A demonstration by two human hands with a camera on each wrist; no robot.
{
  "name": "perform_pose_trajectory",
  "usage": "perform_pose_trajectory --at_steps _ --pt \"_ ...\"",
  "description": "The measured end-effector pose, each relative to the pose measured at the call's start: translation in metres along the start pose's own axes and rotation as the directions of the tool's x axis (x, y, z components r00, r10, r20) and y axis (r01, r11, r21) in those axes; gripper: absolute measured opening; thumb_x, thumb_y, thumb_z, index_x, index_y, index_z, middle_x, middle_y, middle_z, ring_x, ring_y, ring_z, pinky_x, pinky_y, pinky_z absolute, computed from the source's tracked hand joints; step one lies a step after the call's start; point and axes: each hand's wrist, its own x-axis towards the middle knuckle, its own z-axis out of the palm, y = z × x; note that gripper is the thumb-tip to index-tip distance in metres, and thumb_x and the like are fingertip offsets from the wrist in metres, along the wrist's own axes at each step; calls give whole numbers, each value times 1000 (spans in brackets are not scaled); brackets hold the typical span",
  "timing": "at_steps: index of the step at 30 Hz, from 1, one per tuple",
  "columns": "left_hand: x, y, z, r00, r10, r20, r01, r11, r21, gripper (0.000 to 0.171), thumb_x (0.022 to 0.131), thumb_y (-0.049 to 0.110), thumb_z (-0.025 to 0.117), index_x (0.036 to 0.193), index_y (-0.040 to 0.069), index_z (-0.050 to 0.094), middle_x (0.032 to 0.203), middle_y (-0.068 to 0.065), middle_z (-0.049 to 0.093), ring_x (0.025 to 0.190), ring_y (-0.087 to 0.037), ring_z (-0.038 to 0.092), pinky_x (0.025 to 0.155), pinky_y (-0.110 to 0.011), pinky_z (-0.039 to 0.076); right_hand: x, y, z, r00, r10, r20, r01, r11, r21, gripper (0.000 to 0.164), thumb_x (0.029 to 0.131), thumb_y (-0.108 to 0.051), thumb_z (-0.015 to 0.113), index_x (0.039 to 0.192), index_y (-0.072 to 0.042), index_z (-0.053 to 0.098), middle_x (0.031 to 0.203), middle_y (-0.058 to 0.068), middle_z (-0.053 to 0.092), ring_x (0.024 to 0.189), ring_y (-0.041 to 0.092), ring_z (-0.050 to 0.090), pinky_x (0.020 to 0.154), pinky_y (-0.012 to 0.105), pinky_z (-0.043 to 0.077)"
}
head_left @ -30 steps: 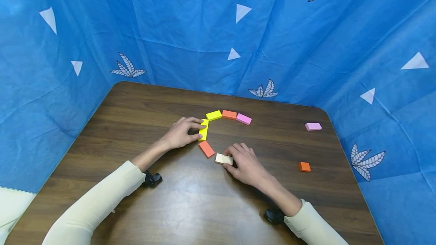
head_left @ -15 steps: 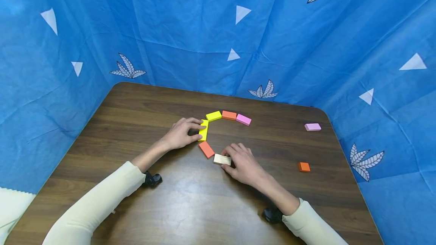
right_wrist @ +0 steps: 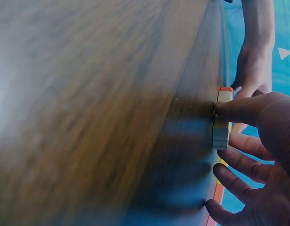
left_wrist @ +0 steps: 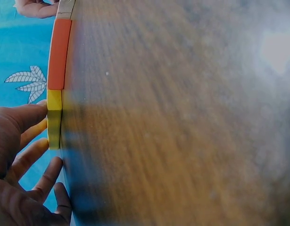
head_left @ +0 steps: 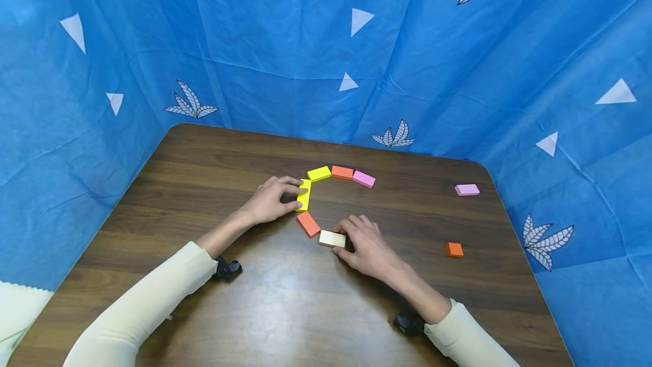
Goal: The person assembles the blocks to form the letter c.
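In the head view my left hand (head_left: 275, 199) grips a yellow block (head_left: 304, 196), thumb at its near end and fingertips at its upper part. An orange-red block (head_left: 308, 224) lies off its near end. Beyond that is a plain pale wooden block (head_left: 332, 238). My right hand (head_left: 368, 246) holds this wooden block by its right end, thumb on the near side and fingers at the far side. The right wrist view shows the thumb across the wooden block (right_wrist: 221, 127). At the far end of the curve lie another yellow block (head_left: 319, 173), an orange-red block (head_left: 342, 173) and a pink block (head_left: 364, 179).
Toward the right of the brown wood-grain table (head_left: 214, 157) lie a light pink block (head_left: 467, 190) and a small orange block (head_left: 455, 250). A blue curtain (head_left: 265, 44) hangs behind the table and along both sides.
The wooden block has slid slightly left, up to the orange-red block. My right hand moved left with it, then eased slightly back right. My left hand stays on the yellow block.
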Motion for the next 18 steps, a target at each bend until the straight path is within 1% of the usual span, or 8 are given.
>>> perform_pose_trajectory --at_steps 5,11,15,18 --pt "-1 1 0 1000 7 2 -6 1000 -10 43 100 29 79 141 18 74 156 -5 63 135 -37 56 102 -62 45 -5 6 -3 1000 2 -13 -2 1000 8 40 91 -33 89 123 -17 70 114 -2 70 106 19 57 95 46 49" --pt "-1 1 0 1000 9 -1 -9 1000 -11 44 100 29 79 141 18 74 156 -5 62 135 -37 56 101 -61 45 -15 18 -13 999 49 25 -49 998 25 53 88 -48 89 127 -18 70 119 -2 69 109 18 56 101 50 50" --pt "-1 0 1 1000 9 -5 -9 1000 -9 43 100 29 79 141 18 74 156 -5 62 135 -37 56 101 -60 46 -24 32 -22 997 76 19 -77 996 41 58 87 -53 88 130 -19 70 125 -2 69 117 20 59 107 55 51" --pt "0 0 1 1000 10 -8 -10 1000 -9 43 100 29 79 141 18 74 156 -4 62 134 -37 56 101 -60 46 -31 51 -31 997 82 -2 -82 993 79 58 88 -52 87 132 -19 70 128 -1 70 123 22 60 109 57 50"
